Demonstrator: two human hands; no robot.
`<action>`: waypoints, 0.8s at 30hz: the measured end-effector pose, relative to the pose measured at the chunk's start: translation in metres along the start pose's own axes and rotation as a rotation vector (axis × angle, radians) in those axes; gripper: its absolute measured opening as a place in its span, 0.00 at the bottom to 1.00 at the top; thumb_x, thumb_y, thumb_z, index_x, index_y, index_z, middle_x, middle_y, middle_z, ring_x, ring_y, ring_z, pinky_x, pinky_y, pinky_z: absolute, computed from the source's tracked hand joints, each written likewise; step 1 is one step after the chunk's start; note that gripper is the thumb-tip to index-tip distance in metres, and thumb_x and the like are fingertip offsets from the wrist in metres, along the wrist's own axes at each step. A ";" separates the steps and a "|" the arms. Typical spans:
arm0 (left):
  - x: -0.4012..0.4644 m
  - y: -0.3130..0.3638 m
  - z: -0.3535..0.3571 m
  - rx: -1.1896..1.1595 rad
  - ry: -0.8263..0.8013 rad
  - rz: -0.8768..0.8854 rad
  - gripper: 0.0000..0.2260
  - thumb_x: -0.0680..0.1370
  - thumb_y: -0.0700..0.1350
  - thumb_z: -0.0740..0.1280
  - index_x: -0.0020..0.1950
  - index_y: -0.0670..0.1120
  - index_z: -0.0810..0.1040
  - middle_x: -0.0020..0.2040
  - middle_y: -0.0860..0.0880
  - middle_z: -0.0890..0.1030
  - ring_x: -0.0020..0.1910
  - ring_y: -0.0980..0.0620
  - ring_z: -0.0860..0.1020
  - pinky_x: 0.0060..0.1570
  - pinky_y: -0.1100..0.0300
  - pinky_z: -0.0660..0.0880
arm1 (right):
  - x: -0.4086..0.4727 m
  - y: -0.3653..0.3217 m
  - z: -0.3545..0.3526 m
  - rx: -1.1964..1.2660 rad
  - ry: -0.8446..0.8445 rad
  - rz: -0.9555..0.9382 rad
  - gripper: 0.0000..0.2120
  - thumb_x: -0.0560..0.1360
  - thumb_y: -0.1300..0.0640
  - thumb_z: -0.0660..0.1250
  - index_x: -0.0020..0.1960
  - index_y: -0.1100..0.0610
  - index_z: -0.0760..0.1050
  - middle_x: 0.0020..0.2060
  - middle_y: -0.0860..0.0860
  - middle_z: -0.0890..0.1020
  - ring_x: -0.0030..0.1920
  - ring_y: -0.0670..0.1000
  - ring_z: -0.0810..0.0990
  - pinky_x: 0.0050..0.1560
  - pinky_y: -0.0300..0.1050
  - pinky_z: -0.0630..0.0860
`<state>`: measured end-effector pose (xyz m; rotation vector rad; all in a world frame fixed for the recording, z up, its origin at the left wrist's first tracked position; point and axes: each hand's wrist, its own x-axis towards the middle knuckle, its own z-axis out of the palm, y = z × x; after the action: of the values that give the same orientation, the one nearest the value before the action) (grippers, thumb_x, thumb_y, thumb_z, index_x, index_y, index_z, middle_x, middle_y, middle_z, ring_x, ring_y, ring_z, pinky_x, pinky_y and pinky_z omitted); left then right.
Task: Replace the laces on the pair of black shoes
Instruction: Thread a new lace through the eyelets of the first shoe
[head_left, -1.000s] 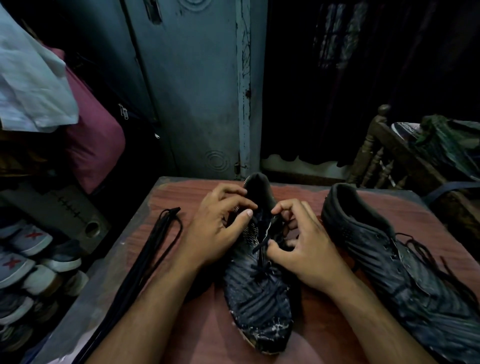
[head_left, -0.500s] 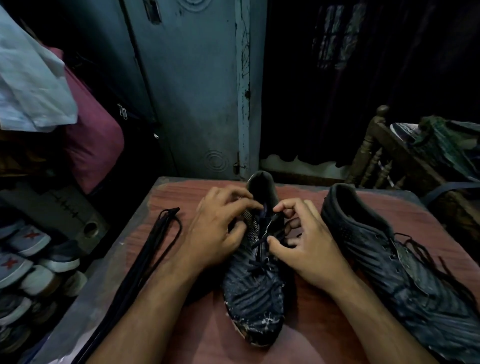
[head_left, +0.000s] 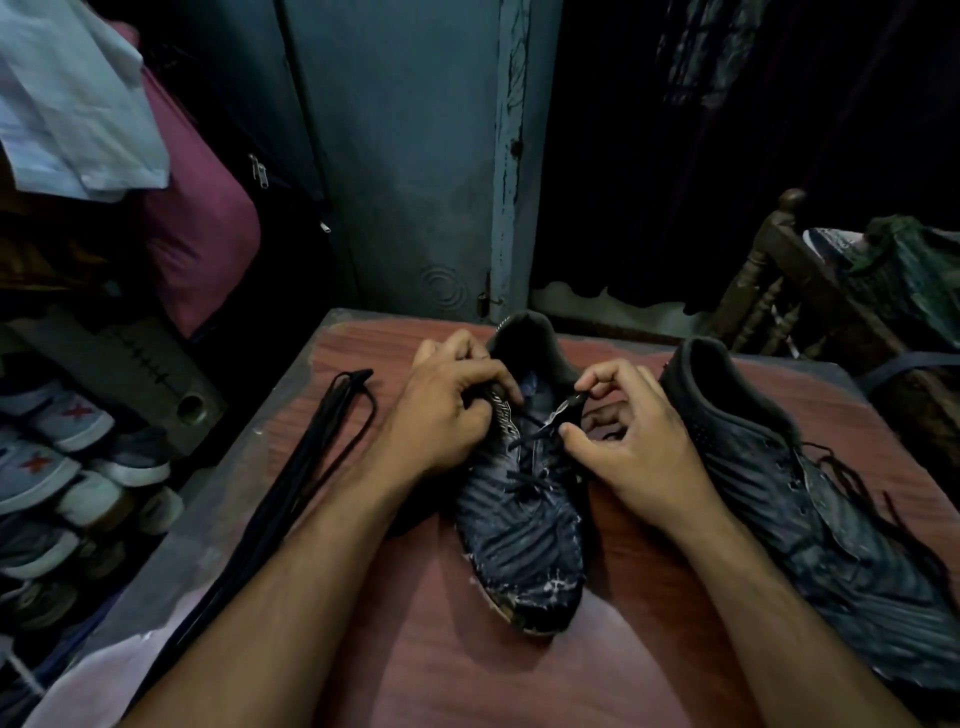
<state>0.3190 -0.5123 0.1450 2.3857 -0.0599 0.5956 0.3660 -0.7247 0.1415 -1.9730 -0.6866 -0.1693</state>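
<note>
A black shoe (head_left: 522, 514) lies in the middle of the reddish wooden table (head_left: 467, 649), with its toe pointing toward the person and its open heel end pointing away. The left hand (head_left: 447, 415) sits on the left side of the shoe, near the top, with its fingers curled and holding the edge by the lace holes. The right hand (head_left: 631, 441) is on the right side of the same shoe. Its thumb and first finger pinch the end of the old lace (head_left: 550, 421), which is lifted up a little above the tongue. The rest of this lace crosses back and forth lower down on the shoe. The shoe looks soft and bendy, with wavy raised stripes on top and white scuffed marks around the toe. The second black shoe (head_left: 810, 519) lies to the right, just beside the right hand, and its thin lace hangs loose and messy over its side. A bunch of long, thin black new laces (head_left: 306, 473) lies straight along the left side of the table, apart from both hands. The table top is smooth with a wood pattern, and its far edge looks grey and worn.
</note>
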 end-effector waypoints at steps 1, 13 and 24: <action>0.000 -0.001 0.001 -0.018 0.004 -0.004 0.19 0.68 0.38 0.63 0.45 0.59 0.85 0.44 0.58 0.70 0.49 0.53 0.67 0.50 0.76 0.58 | 0.000 0.001 0.000 0.002 -0.002 0.007 0.17 0.70 0.61 0.77 0.52 0.47 0.74 0.51 0.48 0.73 0.43 0.44 0.82 0.44 0.30 0.74; -0.012 0.008 -0.003 -0.069 0.194 0.035 0.20 0.70 0.35 0.70 0.60 0.49 0.82 0.55 0.53 0.72 0.53 0.59 0.73 0.59 0.64 0.68 | -0.038 -0.020 -0.001 0.048 -0.137 0.256 0.14 0.77 0.53 0.73 0.58 0.43 0.72 0.40 0.49 0.82 0.32 0.48 0.78 0.37 0.50 0.76; -0.015 0.010 0.001 -0.073 0.032 -0.141 0.12 0.74 0.45 0.71 0.55 0.55 0.72 0.41 0.56 0.78 0.41 0.51 0.77 0.49 0.48 0.78 | -0.047 -0.111 -0.033 -0.169 -0.340 0.237 0.20 0.82 0.48 0.65 0.32 0.50 0.68 0.26 0.46 0.65 0.25 0.47 0.63 0.28 0.43 0.64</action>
<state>0.3041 -0.5225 0.1442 2.2870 0.0982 0.5549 0.2736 -0.7336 0.2246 -2.2546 -0.6620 0.2666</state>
